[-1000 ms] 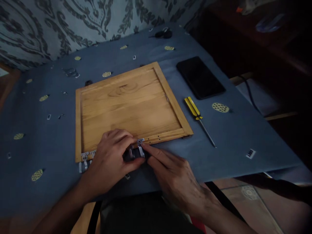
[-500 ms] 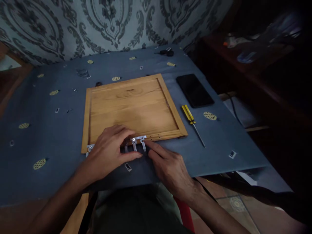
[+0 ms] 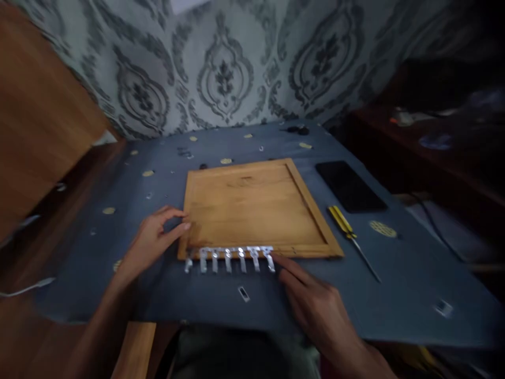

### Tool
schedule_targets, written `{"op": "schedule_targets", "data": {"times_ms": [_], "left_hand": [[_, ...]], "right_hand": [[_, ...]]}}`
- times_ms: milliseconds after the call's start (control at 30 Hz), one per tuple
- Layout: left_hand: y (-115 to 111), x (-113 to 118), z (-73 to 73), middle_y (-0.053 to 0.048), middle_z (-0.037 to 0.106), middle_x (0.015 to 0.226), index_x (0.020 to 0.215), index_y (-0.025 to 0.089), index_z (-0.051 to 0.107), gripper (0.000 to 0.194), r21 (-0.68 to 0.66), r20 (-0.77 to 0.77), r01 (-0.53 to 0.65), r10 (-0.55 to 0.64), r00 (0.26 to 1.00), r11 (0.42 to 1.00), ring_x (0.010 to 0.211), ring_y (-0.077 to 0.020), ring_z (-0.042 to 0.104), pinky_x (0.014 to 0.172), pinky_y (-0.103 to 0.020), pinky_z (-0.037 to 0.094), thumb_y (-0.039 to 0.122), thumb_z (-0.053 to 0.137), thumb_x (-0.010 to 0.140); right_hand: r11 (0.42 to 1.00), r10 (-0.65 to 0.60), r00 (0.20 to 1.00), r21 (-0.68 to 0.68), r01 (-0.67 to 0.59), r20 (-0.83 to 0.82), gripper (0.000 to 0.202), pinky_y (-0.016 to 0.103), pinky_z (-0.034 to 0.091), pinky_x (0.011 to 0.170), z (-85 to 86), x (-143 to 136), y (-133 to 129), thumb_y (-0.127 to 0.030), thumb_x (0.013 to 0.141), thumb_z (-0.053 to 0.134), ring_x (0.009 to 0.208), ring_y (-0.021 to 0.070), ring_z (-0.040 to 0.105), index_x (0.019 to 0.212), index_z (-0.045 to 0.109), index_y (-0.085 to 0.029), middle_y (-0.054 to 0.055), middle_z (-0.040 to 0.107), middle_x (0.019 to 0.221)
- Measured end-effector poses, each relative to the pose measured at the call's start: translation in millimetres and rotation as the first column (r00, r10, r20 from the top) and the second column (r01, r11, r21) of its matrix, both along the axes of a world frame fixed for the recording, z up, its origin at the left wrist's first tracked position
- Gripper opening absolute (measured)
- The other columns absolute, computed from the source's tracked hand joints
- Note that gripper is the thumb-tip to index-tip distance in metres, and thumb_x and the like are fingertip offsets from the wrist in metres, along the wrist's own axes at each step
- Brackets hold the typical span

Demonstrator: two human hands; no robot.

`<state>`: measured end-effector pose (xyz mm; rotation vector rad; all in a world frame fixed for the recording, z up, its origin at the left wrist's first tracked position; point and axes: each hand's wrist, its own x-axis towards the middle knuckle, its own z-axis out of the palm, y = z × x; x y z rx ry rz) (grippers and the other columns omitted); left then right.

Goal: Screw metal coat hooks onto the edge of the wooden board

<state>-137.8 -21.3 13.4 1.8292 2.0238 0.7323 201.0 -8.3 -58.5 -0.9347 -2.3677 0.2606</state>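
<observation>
A framed wooden panel (image 3: pixel 252 205) lies flat on the blue patterned cloth. Along its near edge runs a row of several shiny metal brackets (image 3: pixel 228 259), their tabs sticking out toward me. My left hand (image 3: pixel 158 237) is at the panel's left edge, thumb and fingers spread apart with their tips on the frame. At the right end of the row, my right hand (image 3: pixel 311 295) reaches with its index finger to the last bracket; its other fingers are curled, and whether it grips the bracket is blurred.
A yellow-handled screwdriver (image 3: pixel 342 222) and a black phone (image 3: pixel 350 186) lie right of the panel. Dark small tools (image 3: pixel 298 130) rest near the back edge. A white cable (image 3: pixel 29 288) is at far left, and a patterned curtain (image 3: pixel 224 79) hangs behind.
The view has shifted, so everything appears lower and farther right. My left hand has left the brackets for the panel's left edge, uncovering the row. My right hand stays by the end bracket.
</observation>
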Motion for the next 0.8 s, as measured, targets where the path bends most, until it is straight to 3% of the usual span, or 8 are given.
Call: {"op": "schedule_targets", "data": {"times_ms": [100,267,433,567,800], "left_hand": [[16.0,-50.1,-7.6,-0.007,0.079,0.105,0.1,0.023,0.075,0.03,0.052,-0.101,-0.147,0.152,0.983,0.988,0.095,-0.0268,0.071,0.083,-0.038,0.055,0.044,0.058,0.087],[50.6,-102.9,-20.4,-0.009,0.078,0.103,0.098,0.018,0.074,0.021,0.064,-0.154,-0.262,0.269,0.951,0.963,0.095,-0.0243,0.071,0.087,-0.038,0.057,0.03,0.057,0.094],[77.3,-113.0,-38.4,-0.009,0.069,0.118,0.116,0.016,0.067,0.027,0.013,-0.211,-0.275,0.271,0.939,0.961,0.104,-0.0223,0.068,0.093,-0.045,0.058,0.037,0.064,0.099],[84.2,-112.1,-48.5,-0.01,0.067,0.125,0.122,0.017,0.066,0.03,-0.015,-0.236,-0.253,0.242,0.941,0.967,0.108,-0.0234,0.067,0.094,-0.046,0.058,0.036,0.064,0.1],[96.8,-113.8,-43.0,-0.011,0.066,0.128,0.126,0.017,0.064,0.033,-0.034,-0.266,-0.227,0.211,0.941,0.973,0.11,-0.0244,0.067,0.094,-0.046,0.059,0.037,0.064,0.1]], "right_hand": [[0.997,0.018,0.999,0.078,-0.015,-0.041,0.037,0.023,0.064,0.059,-9.7,1.3,5.2,-0.002,0.094,0.036,0.073,0.016,0.081,0.085,0.065,-0.022,0.01,0.079,0.123],[0.997,0.021,1.0,0.07,-0.022,0.006,0.036,0.022,0.065,0.067,-21.3,6.5,10.0,-0.006,0.098,0.037,0.088,0.0175,0.082,0.088,0.066,-0.023,0.008,0.076,0.129],[0.998,0.015,1.0,0.062,-0.016,0.011,0.035,0.022,0.065,0.066,-25.5,10.0,10.3,-0.008,0.098,0.038,0.085,0.0176,0.082,0.088,0.067,-0.024,0.008,0.077,0.128],[0.999,0.019,1.0,0.051,-0.019,0.006,0.035,0.023,0.066,0.066,-23.0,10.0,11.4,-0.007,0.096,0.039,0.086,0.0185,0.082,0.083,0.066,-0.025,0.008,0.078,0.125],[0.997,0.039,0.999,0.067,-0.04,0.018,0.032,0.021,0.065,0.064,-27.4,11.6,13.9,-0.009,0.098,0.04,0.085,0.0178,0.082,0.084,0.064,-0.024,0.009,0.077,0.127]]}}
